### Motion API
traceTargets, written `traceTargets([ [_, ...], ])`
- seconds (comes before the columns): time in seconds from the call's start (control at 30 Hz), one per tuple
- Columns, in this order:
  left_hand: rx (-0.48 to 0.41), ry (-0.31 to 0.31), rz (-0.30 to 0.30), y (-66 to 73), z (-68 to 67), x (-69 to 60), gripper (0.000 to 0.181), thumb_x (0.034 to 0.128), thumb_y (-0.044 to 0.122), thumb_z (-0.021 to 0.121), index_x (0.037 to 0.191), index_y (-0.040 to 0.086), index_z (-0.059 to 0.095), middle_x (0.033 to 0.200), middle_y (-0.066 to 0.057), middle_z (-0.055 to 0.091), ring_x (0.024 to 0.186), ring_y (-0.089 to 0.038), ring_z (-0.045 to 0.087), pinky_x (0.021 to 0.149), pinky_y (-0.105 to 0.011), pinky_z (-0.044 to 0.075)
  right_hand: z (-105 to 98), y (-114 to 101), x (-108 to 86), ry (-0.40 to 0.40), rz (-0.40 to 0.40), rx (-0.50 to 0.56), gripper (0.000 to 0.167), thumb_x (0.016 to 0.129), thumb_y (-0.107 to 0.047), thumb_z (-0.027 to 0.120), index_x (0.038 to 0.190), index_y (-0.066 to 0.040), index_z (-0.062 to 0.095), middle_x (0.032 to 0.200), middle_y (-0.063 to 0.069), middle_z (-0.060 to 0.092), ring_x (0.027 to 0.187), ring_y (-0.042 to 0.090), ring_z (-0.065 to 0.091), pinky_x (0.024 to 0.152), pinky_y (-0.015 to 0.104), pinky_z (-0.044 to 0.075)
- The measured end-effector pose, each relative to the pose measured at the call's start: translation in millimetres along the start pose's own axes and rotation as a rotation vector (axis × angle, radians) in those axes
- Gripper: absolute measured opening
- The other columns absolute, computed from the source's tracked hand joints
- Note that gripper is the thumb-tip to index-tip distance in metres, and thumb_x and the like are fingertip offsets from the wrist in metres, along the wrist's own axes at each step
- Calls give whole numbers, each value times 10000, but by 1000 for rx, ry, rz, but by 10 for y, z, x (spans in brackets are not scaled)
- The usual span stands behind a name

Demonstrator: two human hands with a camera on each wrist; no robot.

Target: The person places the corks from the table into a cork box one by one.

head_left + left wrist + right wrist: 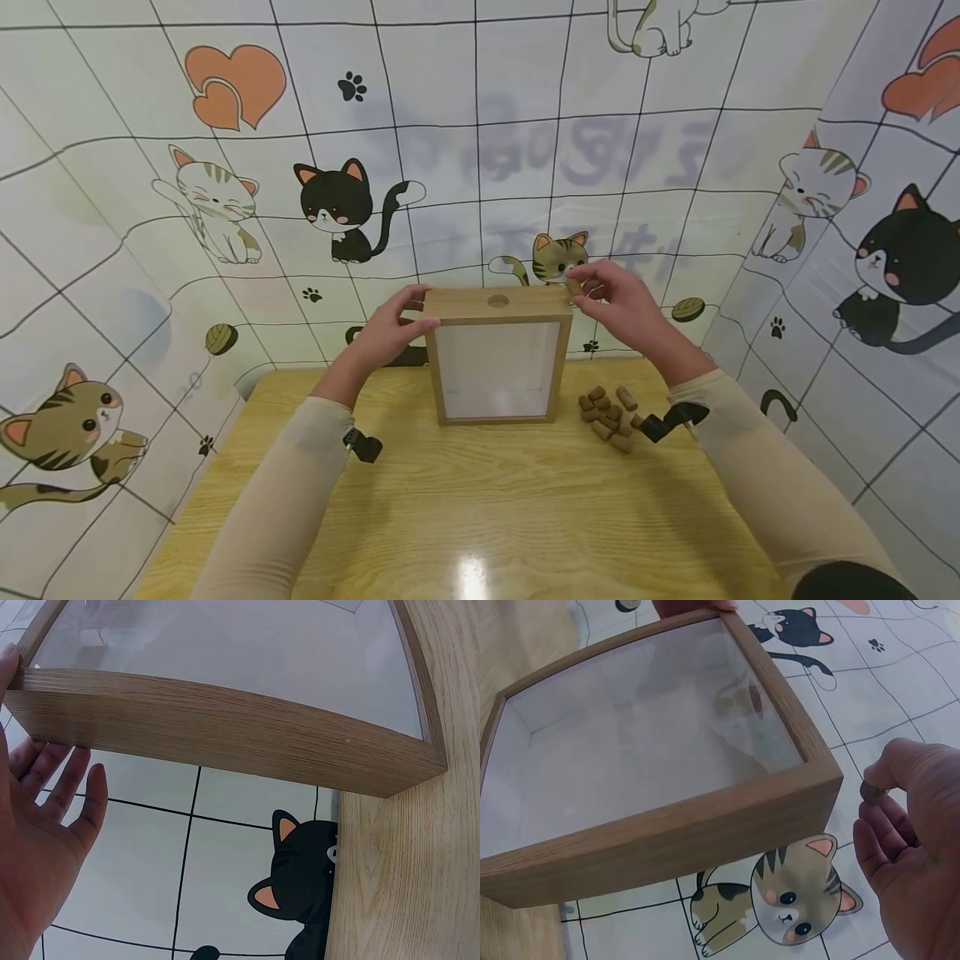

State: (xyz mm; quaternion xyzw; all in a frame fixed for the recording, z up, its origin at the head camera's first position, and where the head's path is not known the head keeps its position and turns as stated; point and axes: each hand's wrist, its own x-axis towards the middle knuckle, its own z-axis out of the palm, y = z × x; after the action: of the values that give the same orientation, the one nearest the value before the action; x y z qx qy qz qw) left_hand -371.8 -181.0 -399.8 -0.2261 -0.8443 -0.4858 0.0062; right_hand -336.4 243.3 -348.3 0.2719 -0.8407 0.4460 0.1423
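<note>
A shadow-box frame point(498, 417) of wood with a clear front stands upright on the table, with a round hole point(498, 301) in its top face. My left hand point(388, 327) holds the frame's upper left corner, thumb at the front and fingers behind. In the left wrist view, the left fingers point(66, 776) touch the back edge of the frame's side. Beside the upper right corner, my right hand point(618, 304) pinches a cork point(574, 287) between thumb and fingers. The right wrist view shows the round end of that cork point(871, 792), apart from the frame.
Several corks point(606, 417) lie in a loose pile on the wooden table point(450, 500), right of the frame. A cat-printed cloth point(450, 167) hangs behind and at both sides. Small black devices point(364, 446) are strapped at both wrists.
</note>
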Motion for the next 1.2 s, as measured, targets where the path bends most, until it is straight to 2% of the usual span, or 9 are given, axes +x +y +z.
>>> traceTargets([
  [0.17, 1, 0, 4, 29, 17, -9, 611, 1078, 389, 747, 1619, 266, 492, 1531, -79, 551, 1435, -320, 501, 1156, -606, 484, 66, -106, 113, -40, -22, -8, 392, 1074, -28, 670, 1461, -79, 704, 1264, 100, 641, 1119, 231, 606, 926, 298, 526],
  [0.33, -6, 0, 9, 48, 20, -13, 595, 1085, 331, 742, 1621, 250, 496, 1523, -81, 558, 1435, -310, 498, 1156, -603, 484, 131, -152, 212, -70, -53, -13, 417, 1046, 31, 655, 1448, -60, 716, 1225, 117, 640, 1109, 244, 609, 930, 287, 537],
  [0.53, -19, -1, 5, 60, 9, -19, 624, 1079, 359, 745, 1632, 230, 488, 1539, -81, 556, 1453, -304, 485, 1173, -602, 460, 200, -203, 301, -102, -78, -35, 442, 1026, 42, 673, 1431, -123, 745, 1179, 75, 634, 1070, 206, 597, 914, 321, 543],
  [0.7, -13, 3, 1, 80, 6, -31, 633, 1068, 408, 753, 1623, 244, 498, 1534, -75, 560, 1454, -298, 484, 1175, -604, 456, 247, -258, 375, -148, -80, -35, 438, 1039, 33, 658, 1453, -92, 723, 1198, 101, 646, 1083, 231, 620, 935, 369, 546],
  [0.93, -14, 3, 1, 89, 8, -38, 619, 1083, 350, 740, 1633, 221, 485, 1540, -88, 553, 1459, -299, 479, 1183, -599, 455, 308, -336, 457, -189, -28, -22, 402, 1063, -20, 665, 1460, -67, 704, 1280, 122, 686, 1127, 266, 651, 994, 466, 546],
  [1.2, -18, 8, -1, 81, 17, -30, 649, 1063, 436, 757, 1622, 236, 496, 1526, -84, 556, 1442, -296, 487, 1159, -599, 477, 362, -345, 509, -203, 25, -16, 287, 1068, -40, 655, 1342, -74, 732, 1270, 114, 713, 1082, 271, 670, 924, 453, 564],
])
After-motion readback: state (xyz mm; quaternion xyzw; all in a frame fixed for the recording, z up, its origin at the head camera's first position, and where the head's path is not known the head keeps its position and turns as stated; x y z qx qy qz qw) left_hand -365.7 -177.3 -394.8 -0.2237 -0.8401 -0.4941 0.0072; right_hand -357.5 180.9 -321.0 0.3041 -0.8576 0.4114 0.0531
